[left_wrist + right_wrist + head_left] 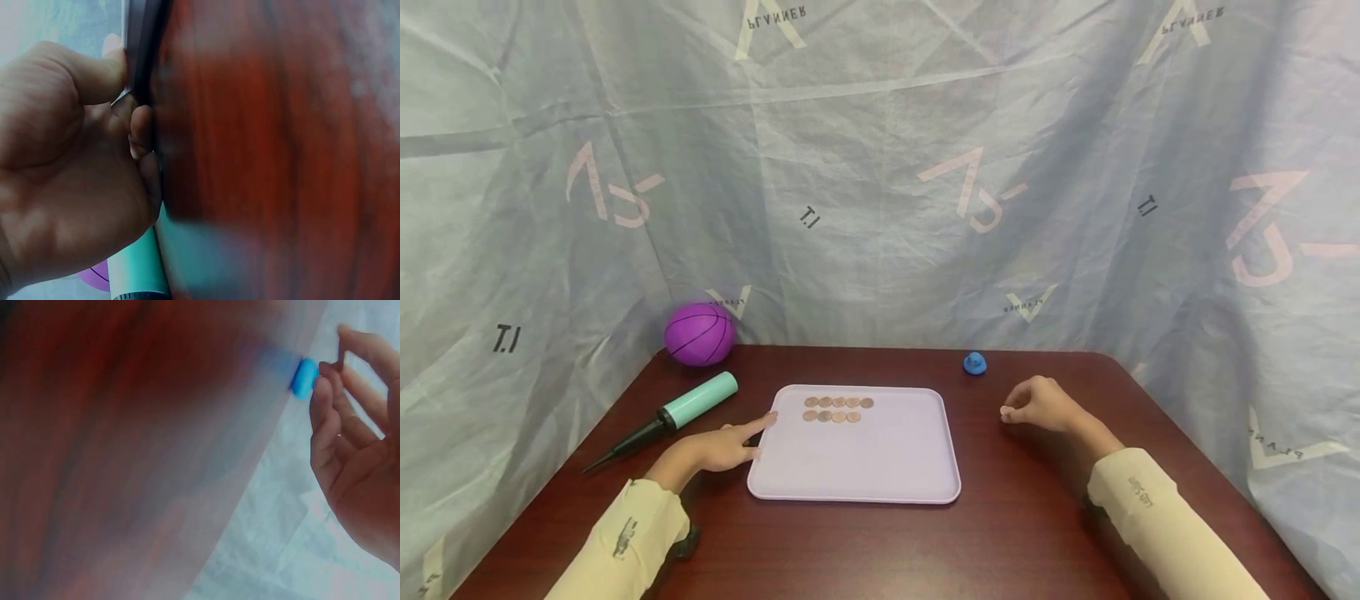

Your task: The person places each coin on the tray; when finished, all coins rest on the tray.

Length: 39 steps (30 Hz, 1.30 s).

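A lavender tray [880, 467] lies mid-table with several copper coins [837, 408] in two rows at its far left. My left hand [758, 433] is at the tray's left edge, index finger stretched along the rim. In the left wrist view its thumb [94, 75] and curled fingers pinch the tray's rim [139, 37]. My right hand [1006, 411] rests on the table to the right of the tray, fingers curled. In the right wrist view its fingertips [325, 381] pinch what looks like a small copper coin [342, 361].
A purple ball [698, 333] sits in the far left corner, and a mint-and-black pump [677, 414] lies left of the tray. A small blue object [974, 363] stands beyond my right hand. Printed plastic sheeting walls in the dark wooden table [1045, 533] on three sides.
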Motion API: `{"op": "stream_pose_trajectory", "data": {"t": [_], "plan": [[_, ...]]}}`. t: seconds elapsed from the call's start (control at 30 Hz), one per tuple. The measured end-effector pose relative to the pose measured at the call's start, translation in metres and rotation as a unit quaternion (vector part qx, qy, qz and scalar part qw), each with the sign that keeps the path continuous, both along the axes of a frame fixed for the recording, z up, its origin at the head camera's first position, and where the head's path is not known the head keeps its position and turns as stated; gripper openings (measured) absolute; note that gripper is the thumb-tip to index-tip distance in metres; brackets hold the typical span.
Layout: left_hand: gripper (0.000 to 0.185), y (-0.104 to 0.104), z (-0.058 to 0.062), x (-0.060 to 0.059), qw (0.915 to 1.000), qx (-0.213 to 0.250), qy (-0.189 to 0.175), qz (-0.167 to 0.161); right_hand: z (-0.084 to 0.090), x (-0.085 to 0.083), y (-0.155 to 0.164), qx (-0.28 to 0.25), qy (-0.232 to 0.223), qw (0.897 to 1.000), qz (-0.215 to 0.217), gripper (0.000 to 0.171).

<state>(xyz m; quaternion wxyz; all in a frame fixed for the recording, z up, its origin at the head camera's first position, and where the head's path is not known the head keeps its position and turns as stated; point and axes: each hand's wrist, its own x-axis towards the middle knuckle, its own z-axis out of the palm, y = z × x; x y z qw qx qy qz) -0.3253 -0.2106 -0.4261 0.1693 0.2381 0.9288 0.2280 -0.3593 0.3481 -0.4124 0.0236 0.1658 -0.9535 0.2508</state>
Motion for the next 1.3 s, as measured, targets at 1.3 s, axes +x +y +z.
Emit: {"op": "stream_pose_trajectory", "data": {"t": [1.3], "plan": [[0.066, 0.001, 0.002, 0.004, 0.9999, 0.015, 0.001, 0.002, 0.005, -0.035, -0.203, 0.015, -0.02, 0.991, 0.131, 0.012]]}}
